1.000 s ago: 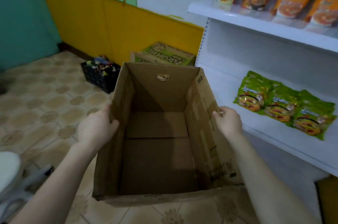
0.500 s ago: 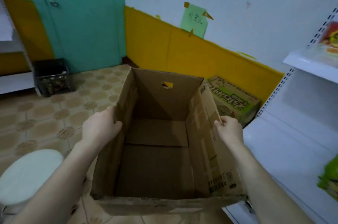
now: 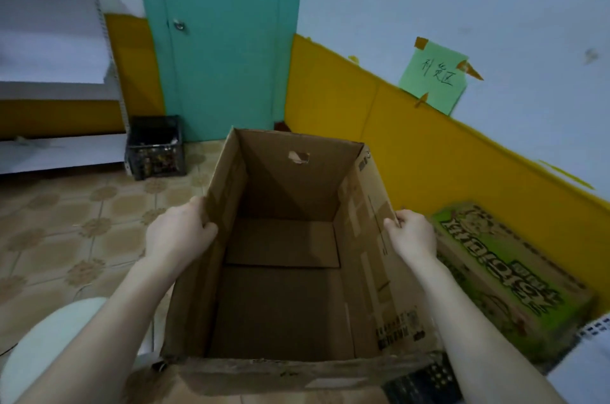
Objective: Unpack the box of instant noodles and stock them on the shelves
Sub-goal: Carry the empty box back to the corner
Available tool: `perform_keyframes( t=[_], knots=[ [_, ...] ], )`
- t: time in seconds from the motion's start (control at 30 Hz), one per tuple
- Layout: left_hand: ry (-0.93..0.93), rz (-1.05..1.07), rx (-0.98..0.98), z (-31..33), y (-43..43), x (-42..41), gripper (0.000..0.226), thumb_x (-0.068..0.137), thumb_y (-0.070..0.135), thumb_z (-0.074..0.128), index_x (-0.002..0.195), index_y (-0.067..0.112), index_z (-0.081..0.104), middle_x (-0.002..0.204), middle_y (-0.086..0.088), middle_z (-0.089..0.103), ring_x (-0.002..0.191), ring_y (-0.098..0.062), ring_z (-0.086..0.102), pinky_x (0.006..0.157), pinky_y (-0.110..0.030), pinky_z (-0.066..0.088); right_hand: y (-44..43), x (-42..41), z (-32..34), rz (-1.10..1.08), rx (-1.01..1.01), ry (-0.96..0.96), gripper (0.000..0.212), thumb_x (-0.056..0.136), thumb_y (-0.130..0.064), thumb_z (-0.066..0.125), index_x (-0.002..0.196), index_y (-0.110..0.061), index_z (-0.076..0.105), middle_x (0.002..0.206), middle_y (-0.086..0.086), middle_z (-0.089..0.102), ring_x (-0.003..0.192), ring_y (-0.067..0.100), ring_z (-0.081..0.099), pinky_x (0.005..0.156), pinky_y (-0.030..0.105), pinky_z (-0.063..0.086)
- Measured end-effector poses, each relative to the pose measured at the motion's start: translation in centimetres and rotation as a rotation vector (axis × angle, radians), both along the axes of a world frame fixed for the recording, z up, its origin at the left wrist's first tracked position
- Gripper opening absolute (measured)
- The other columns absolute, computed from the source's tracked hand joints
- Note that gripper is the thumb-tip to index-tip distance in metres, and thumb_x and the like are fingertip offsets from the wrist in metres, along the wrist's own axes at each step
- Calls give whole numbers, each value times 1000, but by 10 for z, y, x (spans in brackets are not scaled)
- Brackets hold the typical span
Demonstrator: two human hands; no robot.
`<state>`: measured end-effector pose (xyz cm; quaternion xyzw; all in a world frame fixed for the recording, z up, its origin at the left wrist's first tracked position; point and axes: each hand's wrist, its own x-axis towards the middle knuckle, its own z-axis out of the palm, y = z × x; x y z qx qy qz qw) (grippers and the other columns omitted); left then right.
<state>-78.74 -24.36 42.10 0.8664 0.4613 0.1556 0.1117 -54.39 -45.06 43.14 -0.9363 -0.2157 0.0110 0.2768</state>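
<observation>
Left hand (image 3: 180, 232): fingers and thumb curled over the top edge of the left long wall, holding it. Right hand (image 3: 412, 233): closed on the top edge of the right long wall, pinching the board. Both sit about midway along their walls, level with each other, neither nearer. Between them is the cardboard box (image 3: 290, 185), open at the top, flaps down outside, long axis running straight away from the person toward the teal door (image 3: 224, 40). Inside only bare board shows, with no noodle packs. It looks carried; whether its base is clear of the tiled floor (image 3: 66, 232) cannot be told. To the right, just beside the right wrist, a printed green carton (image 3: 505, 275) lies against the yellow wall, long axis slanting away to the left. A black crate (image 3: 155, 147) stands at the door's left corner, with white shelving (image 3: 49, 50) beyond it at far left. Judgement: unpacking is done for this box, and the next move is setting it aside. The free floor lies on the left-hand side.
</observation>
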Motion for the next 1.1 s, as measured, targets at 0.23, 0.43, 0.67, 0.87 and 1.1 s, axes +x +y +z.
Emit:
perform_keyframes(
  t=[0.23,0.43,0.67,0.87,1.1],
  knots=[
    [-2,-46,11,-1,113,62,46,88,22,54,131,16,42,98,-6,64,79,-22,62,61,-33,55,106,51,-6,-72,9,27,32,96,-22,49,122,-6,57,122,11,62,109,28,59,85,33,49],
    [6,-119,28,4,195,129,49,88,23,54,135,16,40,100,-8,66,82,-23,64,62,-30,54,168,92,-12,-179,43,33,32,96,-20,49,123,-5,56,124,11,61,112,27,58,88,32,49],
    [23,-199,25,-11,272,223,42,87,23,53,128,14,47,90,-6,65,73,-22,61,56,-28,51,227,166,-30,-261,44,23,31,95,-19,49,121,-5,58,121,12,62,111,27,58,89,33,47],
    [27,-253,14,-26,333,315,44,88,22,52,131,14,44,89,-4,63,66,-16,54,41,-20,34,286,252,-41,-324,9,40,31,95,-21,50,121,-6,58,121,11,62,111,27,58,90,35,47],
    [25,-260,-62,-34,399,395,44,89,21,52,131,12,43,86,-5,62,70,-22,61,50,-27,48,352,326,-39,-338,-2,41,28,95,-20,49,117,-7,60,118,10,64,109,27,59,86,32,47]
  ],
)
